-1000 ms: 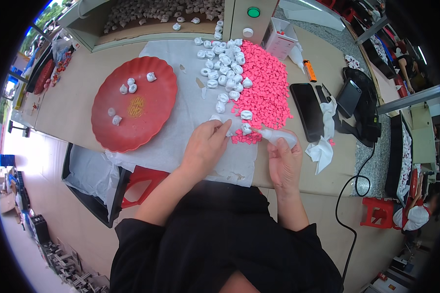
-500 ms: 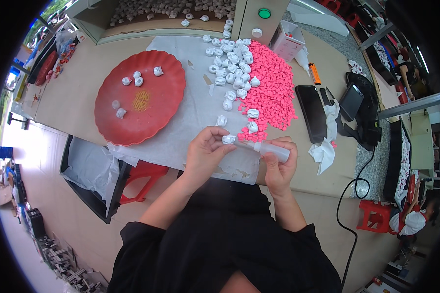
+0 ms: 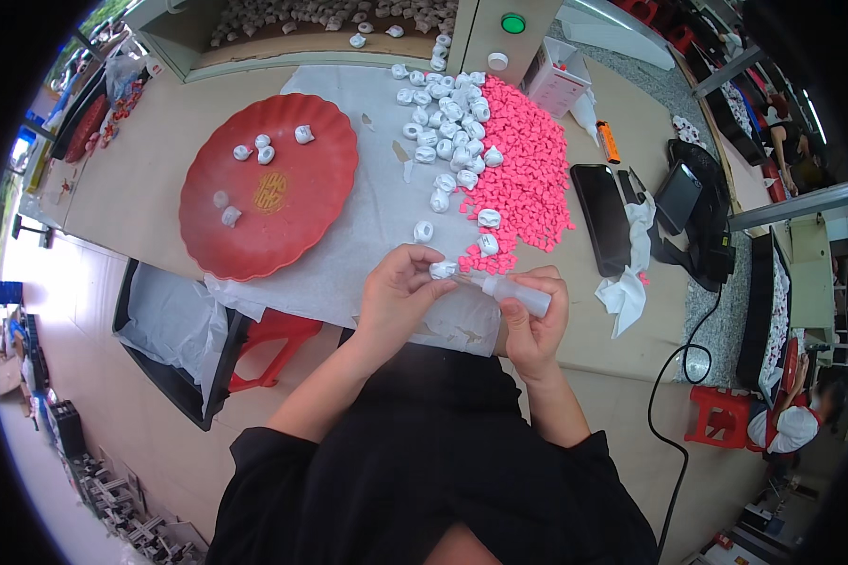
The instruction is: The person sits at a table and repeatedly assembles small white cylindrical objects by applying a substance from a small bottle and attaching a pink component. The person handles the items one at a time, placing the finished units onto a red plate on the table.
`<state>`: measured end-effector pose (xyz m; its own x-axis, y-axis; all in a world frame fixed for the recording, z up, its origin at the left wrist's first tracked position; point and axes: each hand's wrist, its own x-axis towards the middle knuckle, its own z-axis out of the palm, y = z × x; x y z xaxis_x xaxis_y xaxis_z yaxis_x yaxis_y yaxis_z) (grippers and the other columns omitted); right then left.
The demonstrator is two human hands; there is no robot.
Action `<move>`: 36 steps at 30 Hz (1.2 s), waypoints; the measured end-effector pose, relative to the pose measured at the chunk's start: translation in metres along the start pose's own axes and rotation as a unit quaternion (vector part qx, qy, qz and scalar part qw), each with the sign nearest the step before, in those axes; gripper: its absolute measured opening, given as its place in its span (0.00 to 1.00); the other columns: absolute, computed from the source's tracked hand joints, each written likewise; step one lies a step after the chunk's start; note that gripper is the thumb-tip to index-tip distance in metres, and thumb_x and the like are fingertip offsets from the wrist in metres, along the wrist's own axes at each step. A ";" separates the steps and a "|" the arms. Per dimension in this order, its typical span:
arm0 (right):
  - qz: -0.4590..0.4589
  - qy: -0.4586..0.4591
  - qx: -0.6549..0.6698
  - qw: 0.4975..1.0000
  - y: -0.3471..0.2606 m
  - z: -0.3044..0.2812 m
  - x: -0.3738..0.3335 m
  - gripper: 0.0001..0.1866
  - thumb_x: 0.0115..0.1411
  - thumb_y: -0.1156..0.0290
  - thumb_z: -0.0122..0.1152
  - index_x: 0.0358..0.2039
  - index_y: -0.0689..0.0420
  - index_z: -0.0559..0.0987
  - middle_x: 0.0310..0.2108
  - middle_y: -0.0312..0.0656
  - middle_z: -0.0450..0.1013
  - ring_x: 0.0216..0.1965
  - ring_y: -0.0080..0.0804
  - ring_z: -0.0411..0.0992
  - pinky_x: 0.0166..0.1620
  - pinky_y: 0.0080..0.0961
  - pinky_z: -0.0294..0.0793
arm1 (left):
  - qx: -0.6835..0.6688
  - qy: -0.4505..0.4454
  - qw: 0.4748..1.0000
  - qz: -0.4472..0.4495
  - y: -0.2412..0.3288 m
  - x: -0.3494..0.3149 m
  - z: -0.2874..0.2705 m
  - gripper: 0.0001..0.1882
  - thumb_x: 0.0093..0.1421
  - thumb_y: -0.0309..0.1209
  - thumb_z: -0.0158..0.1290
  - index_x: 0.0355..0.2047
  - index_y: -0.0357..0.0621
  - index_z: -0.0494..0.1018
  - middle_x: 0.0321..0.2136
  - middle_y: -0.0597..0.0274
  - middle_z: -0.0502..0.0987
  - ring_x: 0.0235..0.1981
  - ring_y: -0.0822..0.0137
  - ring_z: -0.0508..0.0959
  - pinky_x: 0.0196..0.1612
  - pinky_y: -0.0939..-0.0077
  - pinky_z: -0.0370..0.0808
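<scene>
I've had my left hand lift its pinched rounded white piece within reach of the translucent plastic bottle my right hand grips.

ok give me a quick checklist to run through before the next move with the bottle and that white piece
1. White piece held in the left hand: ok, pinched at the fingertips.
2. Squeeze bottle held in the right hand: ok.
3. Nozzle aimed at the piece: ok, it points that way.
4. Nozzle touching the piece: cannot tell, too small.
5. Pink pieces nearby: ok, heaped just beyond the hands.
6. Bare room on the red plate: ok, only a few white pieces there.
</scene>
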<state>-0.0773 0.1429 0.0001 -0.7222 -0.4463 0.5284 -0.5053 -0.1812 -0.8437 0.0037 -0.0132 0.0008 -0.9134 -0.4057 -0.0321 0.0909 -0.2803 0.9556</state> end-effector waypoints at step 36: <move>-0.055 0.001 -0.049 0.997 0.000 0.003 0.001 0.15 0.52 0.74 0.60 0.37 0.63 0.66 0.32 0.45 0.65 0.31 0.30 0.65 0.35 0.20 0.66 | 0.000 -0.001 1.000 -0.005 -0.003 0.000 0.000 0.14 0.50 0.14 0.53 0.38 0.34 0.65 0.33 0.59 0.70 0.36 0.73 0.75 0.40 0.83 0.74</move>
<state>-0.0770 0.1400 0.0002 -0.6603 -0.4272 0.6177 -0.6255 -0.1422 -0.7671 0.0031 -0.0127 -0.0020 -0.9151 -0.4009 -0.0420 0.0812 -0.2855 0.9549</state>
